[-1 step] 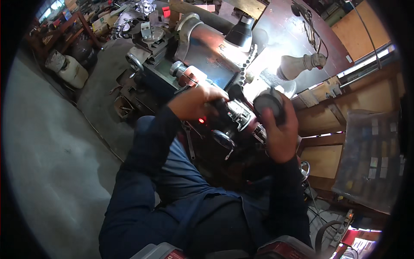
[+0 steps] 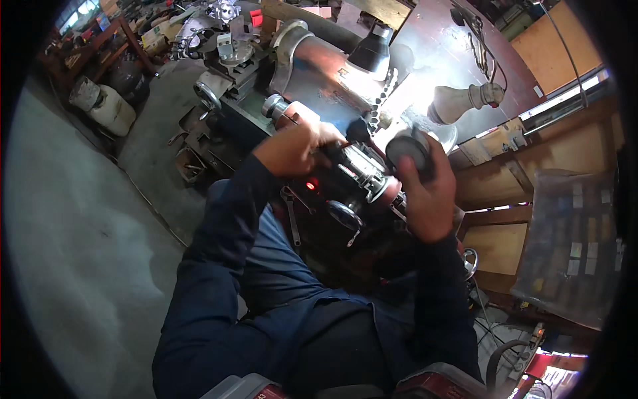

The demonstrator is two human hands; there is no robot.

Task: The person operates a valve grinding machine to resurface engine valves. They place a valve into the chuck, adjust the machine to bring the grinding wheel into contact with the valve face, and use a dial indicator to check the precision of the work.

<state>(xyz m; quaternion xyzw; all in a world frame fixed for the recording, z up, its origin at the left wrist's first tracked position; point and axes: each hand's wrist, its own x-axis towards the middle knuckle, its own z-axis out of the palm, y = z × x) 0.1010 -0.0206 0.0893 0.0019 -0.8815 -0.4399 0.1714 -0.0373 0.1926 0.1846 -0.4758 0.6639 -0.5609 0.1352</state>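
Note:
My right hand (image 2: 428, 199) is closed round a dark, round, can-like thing (image 2: 407, 151) with a grey round face, thumb across it. My left hand (image 2: 292, 147), fingers curled, is over the lathe-like machine (image 2: 365, 169). From its fingertips a thin tool with a dark, blurred head (image 2: 357, 132) points toward the can-like thing; it looks like a brush, but its kind is unclear. The two stand a little apart. Below my hands is the machine's chromed handwheel (image 2: 345, 214). Beside my left hand is a metal cylinder (image 2: 276, 108) on the machine.
A black lamp (image 2: 372, 52) and a pale lamp (image 2: 465, 103) light the worktop brightly. Wrenches (image 2: 292, 216) lie by my left knee, near a red light (image 2: 310, 187). Another handwheel (image 2: 207, 96) juts out at left. Gas cylinders (image 2: 103, 106) stand on the floor.
My right hand and the can-like thing have shifted slightly left and up. The dark tool head has tilted and now sits a little to the left, further from the machine's bright part.

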